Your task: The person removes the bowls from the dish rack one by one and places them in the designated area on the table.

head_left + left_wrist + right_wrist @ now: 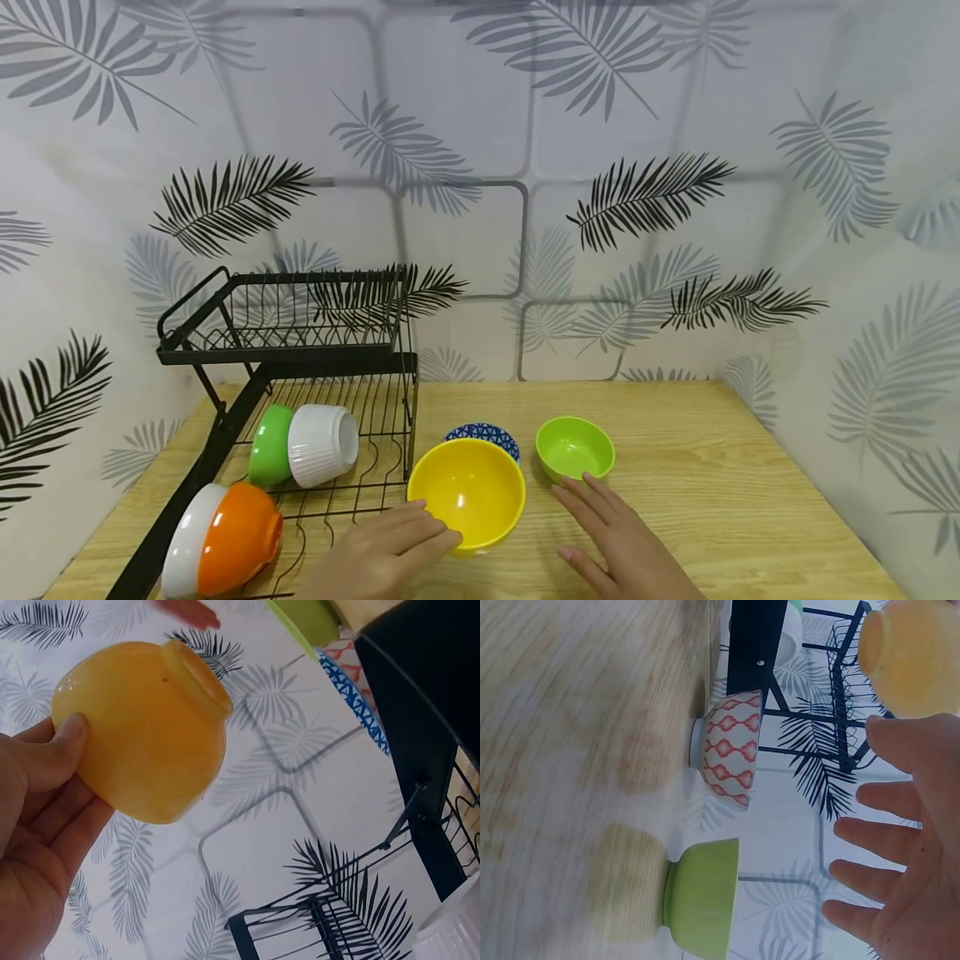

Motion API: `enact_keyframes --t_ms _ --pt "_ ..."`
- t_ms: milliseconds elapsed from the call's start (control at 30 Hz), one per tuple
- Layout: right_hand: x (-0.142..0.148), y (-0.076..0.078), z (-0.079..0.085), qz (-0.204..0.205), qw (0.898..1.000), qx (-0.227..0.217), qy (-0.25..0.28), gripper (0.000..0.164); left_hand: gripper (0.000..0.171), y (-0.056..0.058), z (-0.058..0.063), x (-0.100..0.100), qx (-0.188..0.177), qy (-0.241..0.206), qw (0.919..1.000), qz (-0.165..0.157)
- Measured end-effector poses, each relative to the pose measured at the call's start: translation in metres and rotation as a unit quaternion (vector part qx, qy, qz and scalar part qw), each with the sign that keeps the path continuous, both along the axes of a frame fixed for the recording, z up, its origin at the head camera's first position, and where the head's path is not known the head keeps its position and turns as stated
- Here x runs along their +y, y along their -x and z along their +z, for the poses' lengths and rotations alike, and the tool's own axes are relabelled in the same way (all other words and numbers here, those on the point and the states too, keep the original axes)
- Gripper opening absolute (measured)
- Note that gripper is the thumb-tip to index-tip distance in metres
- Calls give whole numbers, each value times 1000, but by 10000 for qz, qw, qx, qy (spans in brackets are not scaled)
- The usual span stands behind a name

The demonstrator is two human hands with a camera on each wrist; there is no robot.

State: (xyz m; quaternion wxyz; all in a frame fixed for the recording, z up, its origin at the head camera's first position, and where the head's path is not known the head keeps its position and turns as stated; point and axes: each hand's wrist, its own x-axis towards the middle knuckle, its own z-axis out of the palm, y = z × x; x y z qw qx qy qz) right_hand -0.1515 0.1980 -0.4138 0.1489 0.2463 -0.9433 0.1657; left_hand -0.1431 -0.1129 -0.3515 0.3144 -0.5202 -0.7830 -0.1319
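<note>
My left hand holds a yellow bowl by its rim, thumb on the outer side in the left wrist view, where the bowl's foot ring also shows. The bowl is raised above the table, its inside facing me in the head view. My right hand is empty, fingers spread and straight, close to a lime green bowl that stands upright on the table. Partly hidden behind the yellow bowl is a patterned bowl, blue inside and white with red shapes outside.
A black two-tier dish rack stands at the left. On its lower tier a green bowl and a white ribbed cup lie on their sides, with an orange bowl and a white bowl nearer me. A leaf-patterned backdrop rises behind the wooden table.
</note>
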Motion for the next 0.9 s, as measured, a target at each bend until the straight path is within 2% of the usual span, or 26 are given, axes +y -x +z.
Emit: enact_keyframes --t_ms 100,267,467,700,900 --pt "0 -3 1 44 9992 334 238 55 43 3 -2 7 28 224 9997 -17" --pt "1 -7 2 311 9930 911 679 64 43 7 -4 18 90 396 9991 -127" --pt "0 -7 5 832 9791 1532 1050 64 47 12 -4 30 402 545 9974 -257" --pt "-3 -8 5 1330 9673 1825 1152 56 45 13 -6 41 -197 957 9948 -291" --pt "-6 -9 4 1555 9583 2131 1097 52 42 14 -10 50 -109 964 9947 -334"
